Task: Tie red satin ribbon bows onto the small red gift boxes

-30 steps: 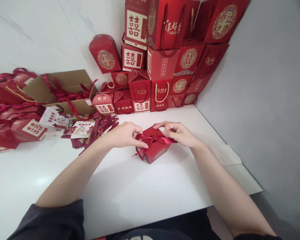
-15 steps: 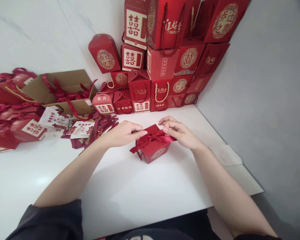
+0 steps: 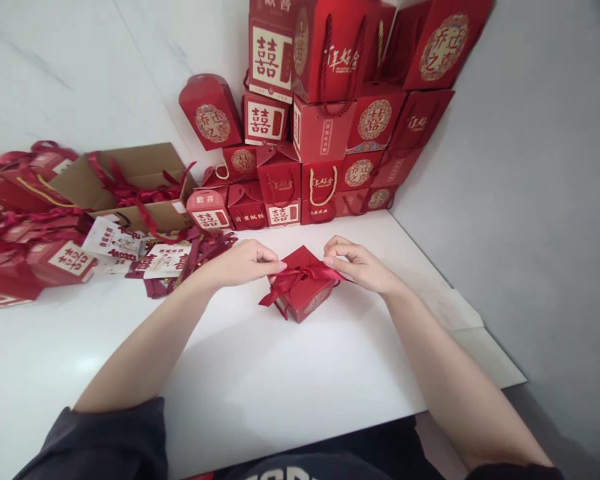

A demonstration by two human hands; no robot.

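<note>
A small red gift box (image 3: 307,300) with gold print stands on the white table (image 3: 260,380) in front of me. A dark red satin ribbon (image 3: 293,278) crosses its lid, with a loose end hanging off the left corner. My left hand (image 3: 245,261) pinches the ribbon at the box's left side. My right hand (image 3: 360,265) pinches the ribbon's other end at the right side. Both hands rest close to the box top, fingers closed on the ribbon.
A stack of red wedding gift boxes and bags (image 3: 325,127) fills the corner behind. At the left lie a cardboard box (image 3: 130,180) with ribbons, flat red boxes (image 3: 25,247) and printed cards (image 3: 165,260). The table's right edge drops off near a grey wall.
The hands have drawn the ribbon ends tighter and closer to the lid. The box has turned slightly and sits a little farther from me than a second ago.
</note>
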